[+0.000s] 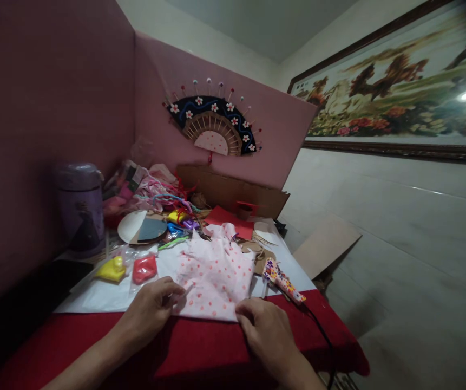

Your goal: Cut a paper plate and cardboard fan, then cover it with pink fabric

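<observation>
A piece of pale pink fabric with red-pink dots lies spread over white paper near the front of the table. Its far edge is ragged and bunched. My left hand is at the cloth's left side, fingers closed on its edge. At the front right corner, my right hand pinches the cloth between thumb and bent fingers. Right of the cloth lies a flower-patterned glue gun with a black cord. Left of it are bagged red clay and bagged yellow clay.
A purple flask stands at the left. Behind are a cardboard disc, red paper, tangled cords and a cardboard strip. A decorated fan hangs on the pink panel. A red cloth covers the table.
</observation>
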Tool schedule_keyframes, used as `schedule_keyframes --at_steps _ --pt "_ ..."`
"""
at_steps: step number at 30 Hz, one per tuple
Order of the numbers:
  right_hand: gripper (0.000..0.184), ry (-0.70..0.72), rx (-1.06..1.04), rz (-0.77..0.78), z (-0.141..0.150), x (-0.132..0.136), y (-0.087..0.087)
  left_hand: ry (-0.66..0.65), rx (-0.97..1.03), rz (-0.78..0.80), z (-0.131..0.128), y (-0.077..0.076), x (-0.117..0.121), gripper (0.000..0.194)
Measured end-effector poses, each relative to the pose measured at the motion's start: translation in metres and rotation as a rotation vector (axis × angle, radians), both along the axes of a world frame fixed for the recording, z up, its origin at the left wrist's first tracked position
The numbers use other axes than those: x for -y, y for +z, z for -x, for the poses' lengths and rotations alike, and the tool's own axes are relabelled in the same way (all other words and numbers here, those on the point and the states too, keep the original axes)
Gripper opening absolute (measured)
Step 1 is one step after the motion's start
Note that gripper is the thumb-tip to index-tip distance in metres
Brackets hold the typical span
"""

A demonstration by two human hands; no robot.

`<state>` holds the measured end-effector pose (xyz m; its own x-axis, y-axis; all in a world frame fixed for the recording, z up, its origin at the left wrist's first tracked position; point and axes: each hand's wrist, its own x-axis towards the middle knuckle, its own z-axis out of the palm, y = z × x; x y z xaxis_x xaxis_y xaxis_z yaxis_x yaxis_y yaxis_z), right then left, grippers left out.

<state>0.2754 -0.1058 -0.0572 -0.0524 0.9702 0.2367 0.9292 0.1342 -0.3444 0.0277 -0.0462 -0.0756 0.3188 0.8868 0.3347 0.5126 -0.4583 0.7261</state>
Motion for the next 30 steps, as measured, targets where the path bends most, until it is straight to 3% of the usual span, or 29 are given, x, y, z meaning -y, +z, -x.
schedule_keyframes --at_steps 4,8,13,16,20,22,26,30 --pt "0.01 0.019 -0.024 -0.145 0.003 -0.005 0.004 -0.015 -0.025 0.016 0.0 0.006 0.005 0.025" --pt "0.021 0.287 -0.071 -0.297 0.017 -0.005 0.004 -0.016 0.008 0.02 -0.001 0.011 0.009 0.02" --pt "0.044 0.469 -0.004 -0.269 0.051 -0.009 -0.006 -0.073 0.121 0.021 -0.004 0.018 0.012 0.019" --pt "0.029 0.422 0.028 -0.223 0.065 -0.017 -0.016 -0.064 0.209 -0.004 -0.003 0.021 0.012 0.02" --pt "0.024 0.352 -0.09 -0.26 0.067 -0.024 -0.027 0.192 0.323 0.036 0.003 0.015 0.005 0.023" --pt "0.024 0.308 -0.2 -0.28 0.064 -0.025 -0.03 0.271 0.278 0.07 0.007 0.008 0.0 0.022" --pt "0.023 0.249 -0.341 -0.275 0.059 -0.024 -0.031 0.241 0.109 -0.018 0.007 -0.005 -0.003 0.021" --pt "0.025 0.224 -0.377 -0.268 0.059 -0.024 -0.03 0.206 0.002 -0.158 0.002 -0.005 -0.002 0.016"
